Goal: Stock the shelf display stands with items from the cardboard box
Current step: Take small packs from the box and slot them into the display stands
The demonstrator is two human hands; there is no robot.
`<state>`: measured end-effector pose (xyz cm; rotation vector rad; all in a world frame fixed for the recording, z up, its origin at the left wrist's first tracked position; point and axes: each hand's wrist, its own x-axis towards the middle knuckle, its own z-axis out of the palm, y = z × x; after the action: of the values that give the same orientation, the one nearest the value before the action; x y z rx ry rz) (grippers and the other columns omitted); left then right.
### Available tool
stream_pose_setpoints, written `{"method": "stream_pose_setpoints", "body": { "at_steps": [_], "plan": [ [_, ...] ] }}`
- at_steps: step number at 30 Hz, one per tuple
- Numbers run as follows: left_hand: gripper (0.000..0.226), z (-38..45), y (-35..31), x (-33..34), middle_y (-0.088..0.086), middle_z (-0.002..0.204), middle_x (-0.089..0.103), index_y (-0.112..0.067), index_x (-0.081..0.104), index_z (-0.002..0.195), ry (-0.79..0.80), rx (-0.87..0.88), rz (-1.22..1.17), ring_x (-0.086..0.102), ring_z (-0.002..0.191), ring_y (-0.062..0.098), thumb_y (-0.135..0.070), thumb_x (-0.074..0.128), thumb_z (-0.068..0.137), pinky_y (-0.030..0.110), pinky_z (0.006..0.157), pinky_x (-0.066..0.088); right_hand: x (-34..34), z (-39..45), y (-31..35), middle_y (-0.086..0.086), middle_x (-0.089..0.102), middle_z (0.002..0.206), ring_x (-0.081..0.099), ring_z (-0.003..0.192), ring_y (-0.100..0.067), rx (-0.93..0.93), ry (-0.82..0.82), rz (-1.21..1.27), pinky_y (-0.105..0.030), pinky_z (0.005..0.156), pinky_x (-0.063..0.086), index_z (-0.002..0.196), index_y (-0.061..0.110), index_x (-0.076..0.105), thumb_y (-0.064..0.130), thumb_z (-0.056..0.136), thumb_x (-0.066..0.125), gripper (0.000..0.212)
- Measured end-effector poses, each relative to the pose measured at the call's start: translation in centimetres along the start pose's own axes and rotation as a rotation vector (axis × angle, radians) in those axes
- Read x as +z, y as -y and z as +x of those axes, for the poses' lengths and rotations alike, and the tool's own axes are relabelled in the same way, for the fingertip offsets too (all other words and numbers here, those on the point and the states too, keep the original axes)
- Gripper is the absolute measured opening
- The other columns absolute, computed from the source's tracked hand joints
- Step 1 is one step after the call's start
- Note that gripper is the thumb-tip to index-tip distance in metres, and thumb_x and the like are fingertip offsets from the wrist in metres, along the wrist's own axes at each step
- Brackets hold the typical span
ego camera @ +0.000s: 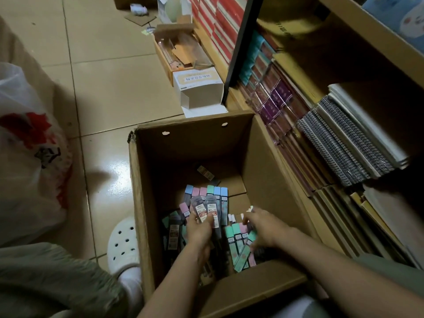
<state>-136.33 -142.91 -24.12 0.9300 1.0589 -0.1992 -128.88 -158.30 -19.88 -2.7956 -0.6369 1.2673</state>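
Open cardboard box (146,203), standing on a tiled floor (103,76) against the lower shelves of a wooden shelf unit (358,31) on the right. Contents: a loose layer of slim lead-refill packs (239,244) in pastel blue, pink and mint, plus several dark ones, covering the near half of the box bottom; one small striped item (205,172) lies apart toward the far wall. Left hand (199,228), inside the box at centre: its fingers are curled round a fanned bunch of packs (207,203), two dark packs with red-and-white labels in front and a row of pastel ones behind, tops pointing to the far side. Right hand (263,226), inside the box to the right: it lies palm-down over the loose packs with fingers bent toward them; whether it pinches any pack cannot be told. Shelf unit, lower right: spiral-bound notebooks (339,143) stacked on edge, purple-wrapped packets (277,99) beside them on the left, further flat books (376,226) nearer. Floor, far side of the box: an open white carton (198,88), and beyond it a shallow tray of mixed card and clear packaging (181,53). Floor, left: a white plastic bag with red print (29,152); near it a white perforated clog (124,242) on the person's foot.
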Motion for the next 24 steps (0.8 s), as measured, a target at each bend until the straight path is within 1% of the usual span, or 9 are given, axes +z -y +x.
{"method": "stream_pose_setpoints", "body": {
  "at_steps": [2,4,6,8,12,14,16,20,24],
  "plan": [
    [0.02,0.2,0.4,0.2,0.011,0.108,0.069,-0.015,0.058,0.116,-0.014,-0.02,0.0,0.067,0.098,0.029,-0.01,0.054,0.097,0.05,0.091,0.053,1.0,0.9,-0.2,-0.007,0.041,0.142,0.043,0.128,-0.026,-0.078,0.055,-0.291,-0.039,0.105,0.042,0.142,0.02,0.037,0.027,0.07,0.086,0.087],
    [0.012,0.5,0.7,0.3,0.01,0.104,0.07,-0.017,0.058,0.106,-0.027,-0.024,0.008,0.068,0.092,0.025,-0.01,0.055,0.097,0.042,0.08,0.056,1.7,1.8,-0.1,-0.013,0.037,0.147,0.037,0.133,-0.03,-0.123,0.053,-0.523,-0.043,0.107,0.038,0.15,0.015,0.023,0.029,0.074,0.083,0.097],
    [0.013,0.8,0.8,0.3,0.007,0.101,0.07,-0.017,0.057,0.108,-0.041,-0.015,0.015,0.068,0.089,0.022,-0.01,0.055,0.097,0.034,0.069,0.055,2.1,2.7,0.0,-0.014,0.039,0.145,0.037,0.134,-0.03,-0.16,-0.001,-0.66,-0.042,0.108,0.036,0.149,0.012,0.024,0.024,0.08,0.076,0.087],
    [0.017,0.9,0.8,0.1,0.007,0.102,0.07,-0.016,0.057,0.113,-0.053,-0.016,0.028,0.068,0.089,0.021,-0.012,0.056,0.097,0.032,0.066,0.053,2.3,3.5,-0.1,-0.011,0.046,0.14,0.042,0.129,-0.027,-0.197,-0.041,-0.691,-0.04,0.106,0.035,0.142,0.012,0.034,0.019,0.086,0.068,0.067],
    [0.018,1.2,0.8,0.1,0.008,0.106,0.069,-0.015,0.057,0.114,-0.072,-0.013,0.048,0.068,0.092,0.022,-0.012,0.056,0.097,0.035,0.072,0.056,1.2,4.7,-0.3,-0.004,0.054,0.128,0.047,0.122,-0.022,-0.232,-0.024,-0.616,-0.036,0.102,0.035,0.126,0.018,0.053,0.036,0.087,0.068,0.046],
    [0.018,1.3,0.9,0.1,0.009,0.106,0.07,-0.015,0.058,0.114,-0.067,-0.018,0.065,0.068,0.095,0.025,-0.012,0.057,0.096,0.044,0.084,0.057,0.7,5.1,-0.4,-0.002,0.058,0.123,0.05,0.117,-0.021,-0.219,-0.06,-0.497,-0.033,0.096,0.037,0.118,0.019,0.057,0.037,0.089,0.065,0.035],
    [0.017,1.4,1.1,0.0,0.009,0.106,0.069,-0.014,0.058,0.113,-0.077,-0.029,0.075,0.068,0.094,0.027,-0.012,0.057,0.096,0.046,0.085,0.057,0.7,5.1,-0.3,-0.003,0.062,0.116,0.056,0.107,-0.021,-0.19,-0.093,-0.382,-0.032,0.09,0.04,0.109,0.018,0.058,0.033,0.091,0.064,0.025],
    [0.014,1.1,1.5,-0.6,0.01,0.101,0.07,-0.015,0.059,0.108,-0.126,-0.028,0.099,0.068,0.084,0.024,-0.009,0.056,0.096,0.035,0.066,0.056,1.7,4.3,0.4,-0.006,0.062,0.116,0.058,0.106,-0.024,-0.1,-0.097,-0.246,-0.036,0.091,0.047,0.117,0.015,0.054,0.032,0.093,0.063,0.031],
    [0.013,0.5,0.8,-0.6,0.012,0.102,0.069,-0.015,0.059,0.107,-0.129,-0.03,0.115,0.068,0.091,0.03,-0.009,0.056,0.096,0.051,0.084,0.056,2.3,3.2,0.8,-0.006,0.06,0.116,0.055,0.107,-0.022,0.025,-0.173,-0.058,-0.035,0.092,0.048,0.117,0.016,0.057,0.029,0.092,0.063,0.029]
  ]
}}
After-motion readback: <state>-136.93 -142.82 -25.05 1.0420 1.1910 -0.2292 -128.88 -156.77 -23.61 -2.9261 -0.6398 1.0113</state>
